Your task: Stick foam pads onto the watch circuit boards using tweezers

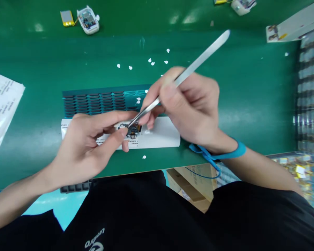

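Note:
Between the thumb and fingers of my left hand (86,143) is a small electronic device (133,130) in a white case, its circuit board showing. My right hand (191,104) grips metal tweezers (202,57) like a pen. Their tips touch or hover just over the board; I cannot tell which. Right fingertips are close to the device's right edge. Under both hands lies a white printed sheet (162,134). Behind it is a teal sheet (94,101) with rows of dark strips, partly covered by my hands.
Several small white round stickers (130,68) are scattered on the green table (238,90). At the back left sits an opened white device (88,20) wired to a battery (67,18). A printed sheet (2,101) lies left; packed trays (311,90) stand right. A blue wrist strap (230,151) circles my right wrist.

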Tool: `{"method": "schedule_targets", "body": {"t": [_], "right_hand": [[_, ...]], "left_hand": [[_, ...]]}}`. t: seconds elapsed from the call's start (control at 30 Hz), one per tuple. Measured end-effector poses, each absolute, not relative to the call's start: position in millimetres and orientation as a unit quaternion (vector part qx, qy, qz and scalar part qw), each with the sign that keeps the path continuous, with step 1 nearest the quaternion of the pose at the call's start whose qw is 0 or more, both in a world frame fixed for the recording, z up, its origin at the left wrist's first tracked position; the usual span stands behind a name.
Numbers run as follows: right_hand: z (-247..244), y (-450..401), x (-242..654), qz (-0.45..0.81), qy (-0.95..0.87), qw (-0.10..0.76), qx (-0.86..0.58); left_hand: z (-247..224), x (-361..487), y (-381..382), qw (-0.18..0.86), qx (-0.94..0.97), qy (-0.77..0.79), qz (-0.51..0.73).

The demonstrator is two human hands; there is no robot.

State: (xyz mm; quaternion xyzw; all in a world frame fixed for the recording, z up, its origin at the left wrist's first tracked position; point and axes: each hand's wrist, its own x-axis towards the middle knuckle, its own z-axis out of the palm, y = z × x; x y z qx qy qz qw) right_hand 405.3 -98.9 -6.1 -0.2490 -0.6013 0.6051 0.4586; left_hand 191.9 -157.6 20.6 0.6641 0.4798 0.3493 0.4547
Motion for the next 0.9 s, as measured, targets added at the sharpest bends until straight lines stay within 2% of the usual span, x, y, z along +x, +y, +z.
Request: {"method": "schedule_targets", "body": {"t": [0.07, 0.13, 0.23, 0.33, 0.5, 0.7, 0.9], "right_hand": [[-9, -87, 410, 0.557, -0.607, 0.516, -0.235], [-13, -74, 415, 0.435, -0.689, 0.537, -0.218], [-15, -63, 424, 0.349, -0.792, 0.444, -0.23], [-12, -63, 430, 0.307, -0.842, 0.364, -0.251], [-8, -65, 433, 0.287, -0.865, 0.32, -0.258], [-7, -64, 435, 0.278, -0.878, 0.29, -0.259], [-8, -67, 436, 0.269, -0.888, 0.276, -0.251]], "left_hand": [[22, 187, -157, 0.374, 0.684, 0.514, 0.359], [24, 183, -156, 0.323, 0.677, 0.546, 0.373], [22, 181, -152, 0.31, 0.671, 0.544, 0.396], [17, 182, -148, 0.283, 0.714, 0.527, 0.364], [7, 184, -146, 0.2, 0.788, 0.492, 0.311], [-6, 180, -140, 0.157, 0.853, 0.421, 0.265], [-14, 179, -137, 0.123, 0.872, 0.412, 0.234]]}}
